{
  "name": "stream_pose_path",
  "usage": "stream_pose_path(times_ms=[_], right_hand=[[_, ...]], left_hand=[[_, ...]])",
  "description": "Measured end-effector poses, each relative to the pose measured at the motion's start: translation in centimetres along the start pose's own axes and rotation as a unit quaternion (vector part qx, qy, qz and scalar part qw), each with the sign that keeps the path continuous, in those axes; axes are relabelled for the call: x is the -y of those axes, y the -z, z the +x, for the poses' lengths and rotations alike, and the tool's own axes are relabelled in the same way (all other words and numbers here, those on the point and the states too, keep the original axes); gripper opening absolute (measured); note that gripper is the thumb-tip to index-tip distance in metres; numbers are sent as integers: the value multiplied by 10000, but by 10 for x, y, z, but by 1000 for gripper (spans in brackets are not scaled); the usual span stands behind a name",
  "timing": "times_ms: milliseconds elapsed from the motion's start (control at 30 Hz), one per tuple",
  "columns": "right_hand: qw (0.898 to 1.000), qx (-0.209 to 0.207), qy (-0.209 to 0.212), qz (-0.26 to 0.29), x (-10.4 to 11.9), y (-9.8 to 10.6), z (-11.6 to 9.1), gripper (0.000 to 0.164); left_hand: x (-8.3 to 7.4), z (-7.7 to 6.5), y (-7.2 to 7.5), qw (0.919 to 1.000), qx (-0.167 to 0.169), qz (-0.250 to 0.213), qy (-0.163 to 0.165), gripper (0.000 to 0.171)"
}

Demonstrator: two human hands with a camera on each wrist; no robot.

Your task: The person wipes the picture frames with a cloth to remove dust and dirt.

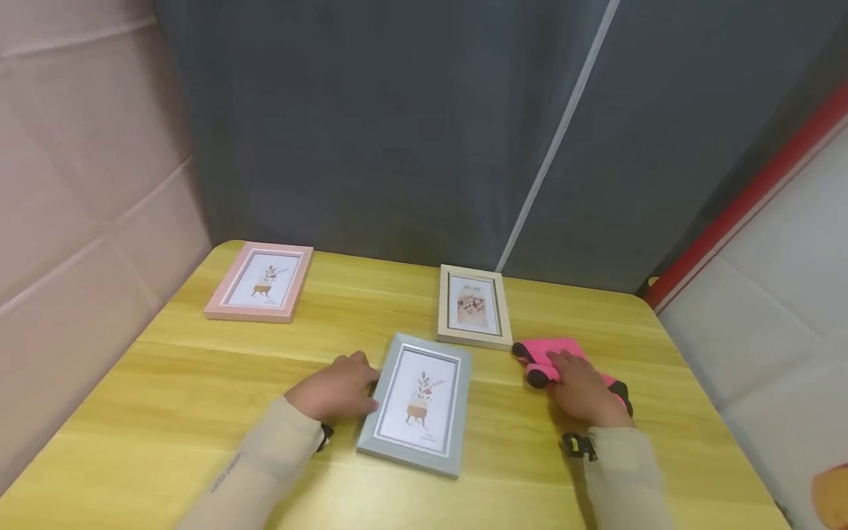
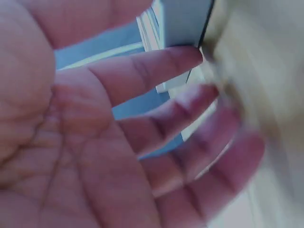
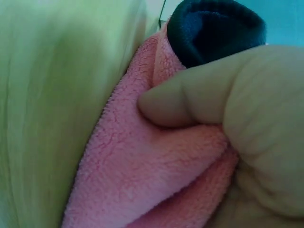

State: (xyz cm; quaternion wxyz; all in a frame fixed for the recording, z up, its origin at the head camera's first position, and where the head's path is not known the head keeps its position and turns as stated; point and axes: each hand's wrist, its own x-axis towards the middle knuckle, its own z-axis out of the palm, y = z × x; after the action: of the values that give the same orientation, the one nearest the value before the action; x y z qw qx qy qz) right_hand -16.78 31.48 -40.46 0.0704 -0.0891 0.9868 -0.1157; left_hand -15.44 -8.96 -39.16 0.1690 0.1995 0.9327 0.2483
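Note:
A light blue-grey picture frame (image 1: 366, 434) lies face up near the middle of the table, showing a potted-plant print. At its left edge is my left hand (image 1: 338, 386), thumb and forefinger right at the side. In the left wrist view, the fingers (image 2: 147, 71) of that hand are spread and loosely bent, and the frame's pale side (image 2: 185, 21) shows beyond them. My right hand (image 1: 583, 389) grips a fluffy pink cloth (image 1: 556, 346) with black edging on the tabletop. From the right wrist, the thumb (image 3: 166, 104) presses into the bunched cloth (image 3: 118, 137).
Toward the back left of the yellow wooden table (image 1: 165, 397) lies a pink picture frame (image 1: 221, 291). A cream picture frame (image 1: 473, 338) lies at the back, close to the cloth. Behind the table rises a dark grey panel (image 1: 344, 132); pale walls flank both sides.

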Motion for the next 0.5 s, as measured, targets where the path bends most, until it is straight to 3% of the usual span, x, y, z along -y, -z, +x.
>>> stream_pose_path(times_ms=[167, 500], right_hand=[[10000, 6, -89, 8, 3, 1, 3, 53], [9998, -192, 38, -24, 6, 5, 3, 54]], left_hand=[[31, -21, 16, 9981, -62, -616, 10, 26], [129, -90, 57, 9967, -79, -507, 622, 31]])
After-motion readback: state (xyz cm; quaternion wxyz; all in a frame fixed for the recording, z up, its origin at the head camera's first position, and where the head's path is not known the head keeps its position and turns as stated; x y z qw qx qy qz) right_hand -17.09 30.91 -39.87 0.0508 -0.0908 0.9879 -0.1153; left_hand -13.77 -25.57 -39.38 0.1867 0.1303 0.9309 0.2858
